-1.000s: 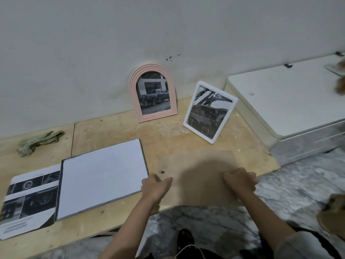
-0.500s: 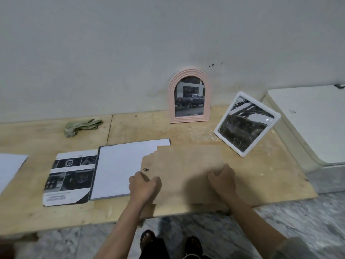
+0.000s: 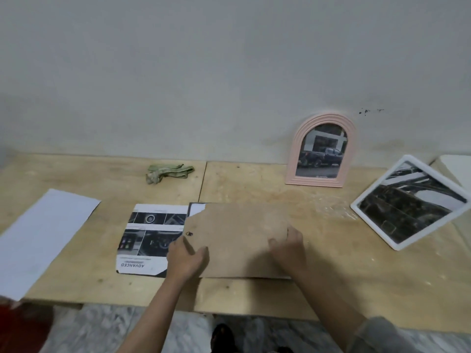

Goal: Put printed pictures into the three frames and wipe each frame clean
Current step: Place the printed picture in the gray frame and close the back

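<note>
Backing board, brown with a ragged far-left corner, lies flat over the third frame so that I see only a sliver of dark rim and white there; my left hand grips its left edge with curled fingers and my right hand grips its right edge. Bare plywood lies open to the right as far as the white frame, with the printed picture touching the board's left edge. Farther back the pink arched frame stands against the wall; the white frame is cut off at the right edge, and the blur hides how my fingertips sit.
</note>
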A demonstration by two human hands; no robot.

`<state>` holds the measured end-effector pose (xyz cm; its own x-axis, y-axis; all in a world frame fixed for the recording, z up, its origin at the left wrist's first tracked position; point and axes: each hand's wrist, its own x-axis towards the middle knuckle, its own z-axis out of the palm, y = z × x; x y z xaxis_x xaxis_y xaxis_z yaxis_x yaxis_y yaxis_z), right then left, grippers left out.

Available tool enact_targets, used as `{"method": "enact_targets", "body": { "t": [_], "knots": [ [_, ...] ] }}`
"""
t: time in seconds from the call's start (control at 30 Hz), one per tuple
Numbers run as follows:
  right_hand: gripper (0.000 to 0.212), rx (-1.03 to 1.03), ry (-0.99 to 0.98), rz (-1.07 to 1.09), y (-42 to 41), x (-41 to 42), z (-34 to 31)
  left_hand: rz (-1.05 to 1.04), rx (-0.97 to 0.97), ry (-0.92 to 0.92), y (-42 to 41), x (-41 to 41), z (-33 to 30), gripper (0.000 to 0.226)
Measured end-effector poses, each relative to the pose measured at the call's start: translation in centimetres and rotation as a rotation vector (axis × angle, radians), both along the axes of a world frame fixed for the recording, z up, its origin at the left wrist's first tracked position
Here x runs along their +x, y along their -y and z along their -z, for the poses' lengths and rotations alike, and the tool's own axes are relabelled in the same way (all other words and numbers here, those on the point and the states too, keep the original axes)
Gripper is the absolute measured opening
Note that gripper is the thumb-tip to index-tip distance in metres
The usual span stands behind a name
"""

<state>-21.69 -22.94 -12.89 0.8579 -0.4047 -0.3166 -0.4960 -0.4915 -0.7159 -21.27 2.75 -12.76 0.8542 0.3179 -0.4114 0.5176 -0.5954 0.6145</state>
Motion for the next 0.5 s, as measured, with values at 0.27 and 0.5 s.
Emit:
{"method": "enact_targets", "body": {
  "t": [0.27, 0.5],
  "knots": [
    [0.076, -0.117, -0.029, -0.037, -1.2, 0.7, 1.2, 0.08, 0.01, 0.02, -1.6, 1.0, 2.4, 0.07],
    [0.079, -0.199, -0.103, -0.098, -1.2, -0.1, 2.5, 0.219, 0.042, 0.09, -0.7, -0.3, 0.2, 0.08]
  ]
}}
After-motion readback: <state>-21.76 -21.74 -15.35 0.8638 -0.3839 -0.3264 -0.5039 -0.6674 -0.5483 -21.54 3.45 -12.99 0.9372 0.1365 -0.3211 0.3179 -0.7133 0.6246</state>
